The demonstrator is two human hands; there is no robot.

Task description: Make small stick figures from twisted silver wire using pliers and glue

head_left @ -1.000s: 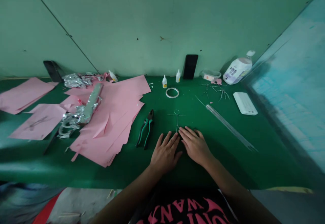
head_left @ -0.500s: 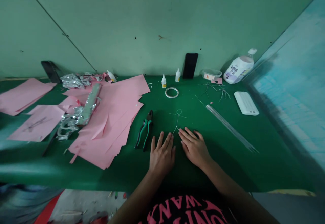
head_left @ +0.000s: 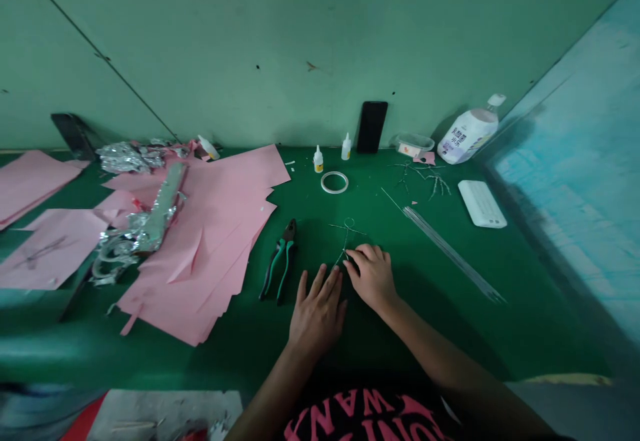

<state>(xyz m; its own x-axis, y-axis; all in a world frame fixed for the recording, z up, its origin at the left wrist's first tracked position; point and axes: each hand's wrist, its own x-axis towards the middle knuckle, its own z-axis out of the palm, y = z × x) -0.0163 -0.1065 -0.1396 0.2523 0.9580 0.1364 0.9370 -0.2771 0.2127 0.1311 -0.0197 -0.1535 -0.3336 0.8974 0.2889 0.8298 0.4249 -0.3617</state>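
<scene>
We had the wire figure (head_left: 346,238) pointing away, just ahead of our flat, spread left hand (head_left: 316,311) and curled right hand (head_left: 373,276), whose pinch we couldn't confirm.

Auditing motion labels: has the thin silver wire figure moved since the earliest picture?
Yes: the thin silver wire figure has tilted, its top slightly rightward relative to the flat white ring.

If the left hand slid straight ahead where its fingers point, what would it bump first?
Probably the wire figure: the left hand points forward and a little right, and one wire leg lies right by its fingertips. I can't tell if they already touch.
</scene>
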